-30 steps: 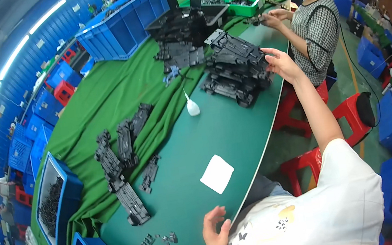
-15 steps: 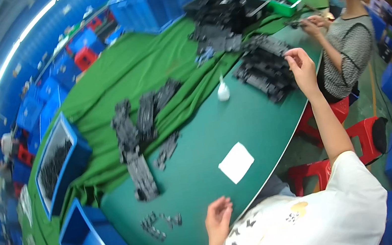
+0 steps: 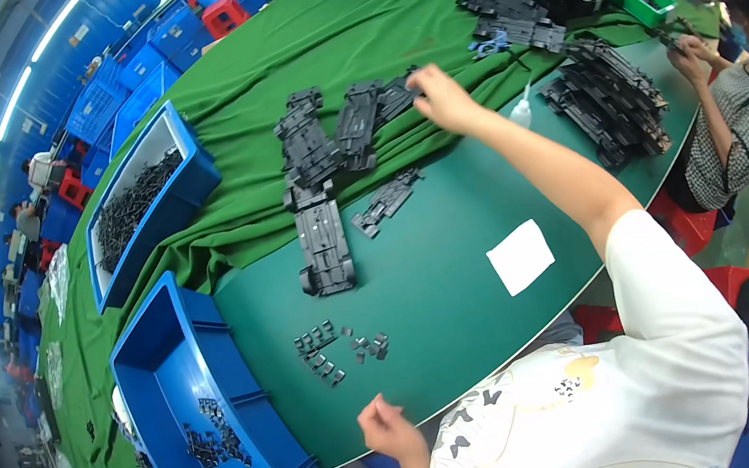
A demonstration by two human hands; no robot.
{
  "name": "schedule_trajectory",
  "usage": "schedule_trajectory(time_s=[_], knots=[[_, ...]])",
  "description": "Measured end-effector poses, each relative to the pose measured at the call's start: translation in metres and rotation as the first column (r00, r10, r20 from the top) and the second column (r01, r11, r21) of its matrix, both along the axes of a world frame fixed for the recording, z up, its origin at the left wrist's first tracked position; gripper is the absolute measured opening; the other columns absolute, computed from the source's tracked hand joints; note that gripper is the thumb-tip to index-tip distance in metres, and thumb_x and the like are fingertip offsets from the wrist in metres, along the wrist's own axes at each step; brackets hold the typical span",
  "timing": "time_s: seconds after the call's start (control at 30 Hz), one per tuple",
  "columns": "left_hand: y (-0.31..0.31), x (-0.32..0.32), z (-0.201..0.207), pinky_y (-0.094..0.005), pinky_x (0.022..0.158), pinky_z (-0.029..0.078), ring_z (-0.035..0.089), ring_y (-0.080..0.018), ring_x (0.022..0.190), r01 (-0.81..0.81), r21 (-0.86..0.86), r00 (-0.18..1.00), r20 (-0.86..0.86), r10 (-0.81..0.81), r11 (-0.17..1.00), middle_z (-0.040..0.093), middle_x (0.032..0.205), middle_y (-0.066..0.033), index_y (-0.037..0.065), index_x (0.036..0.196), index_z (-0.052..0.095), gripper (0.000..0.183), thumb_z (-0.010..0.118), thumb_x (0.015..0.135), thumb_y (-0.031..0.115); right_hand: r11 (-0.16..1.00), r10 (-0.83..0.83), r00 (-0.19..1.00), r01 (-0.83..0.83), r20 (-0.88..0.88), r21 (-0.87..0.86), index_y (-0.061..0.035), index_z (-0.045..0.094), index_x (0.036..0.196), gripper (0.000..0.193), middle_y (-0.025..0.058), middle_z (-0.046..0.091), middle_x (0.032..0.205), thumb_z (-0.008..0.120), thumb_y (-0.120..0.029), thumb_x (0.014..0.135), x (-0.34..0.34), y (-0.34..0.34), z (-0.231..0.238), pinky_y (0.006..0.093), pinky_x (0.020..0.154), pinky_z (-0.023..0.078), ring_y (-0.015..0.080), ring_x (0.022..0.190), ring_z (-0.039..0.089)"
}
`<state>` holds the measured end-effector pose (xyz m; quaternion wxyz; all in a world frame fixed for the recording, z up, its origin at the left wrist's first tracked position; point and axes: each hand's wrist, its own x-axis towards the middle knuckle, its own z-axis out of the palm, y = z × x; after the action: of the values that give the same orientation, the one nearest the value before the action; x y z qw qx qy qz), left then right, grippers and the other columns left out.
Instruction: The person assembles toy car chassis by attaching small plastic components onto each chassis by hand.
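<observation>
My right hand (image 3: pixel 447 101) reaches across the table. Its bent fingers meet the right end of a black plastic chassis (image 3: pixel 395 97) lying on the green cloth; the fingertips are partly hidden. Beside that part lie a second chassis (image 3: pixel 359 126) and two more end to end, the upper one (image 3: pixel 305 143) and the nearer one (image 3: pixel 324 241). A smaller black part (image 3: pixel 389 201) rests to their right. My left hand (image 3: pixel 389 428) hovers by the table's near edge, fingers curled, nothing visible in them. Beyond it lie small black clips (image 3: pixel 320 356), some in rows and some loose.
Left stand a blue bin of thin black parts (image 3: pixel 137 210) and a blue bin with a few clips (image 3: pixel 165 378). A white sheet (image 3: pixel 520 257), a white squeeze bottle (image 3: pixel 521 113) and a chassis stack (image 3: pixel 609 100) lie rightward. A co-worker (image 3: pixel 741 115) sits at far right.
The view has swung, shifting the scene. My right hand has moved from beside the right-hand stack leftward to the chassis on the cloth. My left hand's fingers have curled in more.
</observation>
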<state>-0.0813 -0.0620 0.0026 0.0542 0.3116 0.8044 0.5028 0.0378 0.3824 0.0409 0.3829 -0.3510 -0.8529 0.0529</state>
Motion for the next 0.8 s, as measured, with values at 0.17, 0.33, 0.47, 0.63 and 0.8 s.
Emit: schedule_trajectory(time_s=[0.17,0.33,0.47,0.63,0.8], knots=[[0.007,0.002,-0.004,-0.0286,0.044,0.039,0.050,-0.0178,0.046,-0.049,0.007,0.970,-0.237,0.049,0.999,0.056,0.064,-0.0099,0.001,0.078,0.054,0.003,0.054,0.075,0.002,0.749,-0.485,0.874,0.403,-0.022,-0.527,-0.0011,0.037,0.117,0.071,0.0217,0.041,0.120,0.068,-0.034,0.063,-0.015,0.090,-0.015,0.0369,0.089,0.037,0.0341,0.110,0.041],[0.012,0.003,-0.006,-0.0285,0.039,0.032,0.043,-0.0169,0.041,-0.086,0.075,0.949,-0.297,0.105,0.993,0.050,0.057,-0.0062,0.001,0.076,0.054,0.003,0.054,0.074,0.003,0.798,-0.189,0.981,0.172,0.031,-0.577,0.0016,0.046,0.108,0.068,0.0201,0.051,0.107,0.074,-0.032,0.057,-0.026,0.089,-0.011,0.0351,0.085,0.039,0.0314,0.101,0.049],[0.009,0.002,-0.005,-0.0286,0.039,0.032,0.043,-0.0172,0.041,-0.038,0.083,0.945,-0.322,0.063,0.996,0.050,0.057,-0.0062,0.002,0.077,0.055,0.003,0.054,0.074,0.003,0.970,-0.198,0.942,0.149,-0.270,-0.192,-0.0072,0.046,0.103,0.049,0.0174,0.054,0.098,0.068,-0.021,0.062,-0.036,0.064,0.052,0.0351,0.076,0.042,0.0293,0.091,0.053],[0.007,0.001,-0.002,-0.0255,0.041,0.036,0.046,-0.0133,0.043,-0.036,0.142,0.996,-0.072,0.046,0.989,0.051,0.059,-0.0065,0.000,0.077,0.054,0.003,0.053,0.076,0.002,0.900,-0.096,0.943,0.219,-0.320,0.377,-0.0078,0.044,0.102,0.040,0.0138,0.048,0.092,0.060,-0.002,0.066,-0.017,-0.059,0.156,0.0379,0.071,0.042,0.0334,0.083,0.051],[0.024,0.000,0.035,-0.0248,0.067,0.043,0.055,-0.0150,0.075,0.169,0.291,0.941,0.236,-0.242,0.942,0.055,0.087,-0.0088,-0.001,0.095,0.052,0.019,0.054,0.076,0.005,0.714,0.598,0.782,-0.619,-0.176,-0.327,-0.0077,0.051,0.104,0.041,0.0021,0.051,0.096,0.066,-0.011,0.066,0.002,-0.141,0.140,0.0267,0.082,0.037,0.0122,0.090,0.047]])
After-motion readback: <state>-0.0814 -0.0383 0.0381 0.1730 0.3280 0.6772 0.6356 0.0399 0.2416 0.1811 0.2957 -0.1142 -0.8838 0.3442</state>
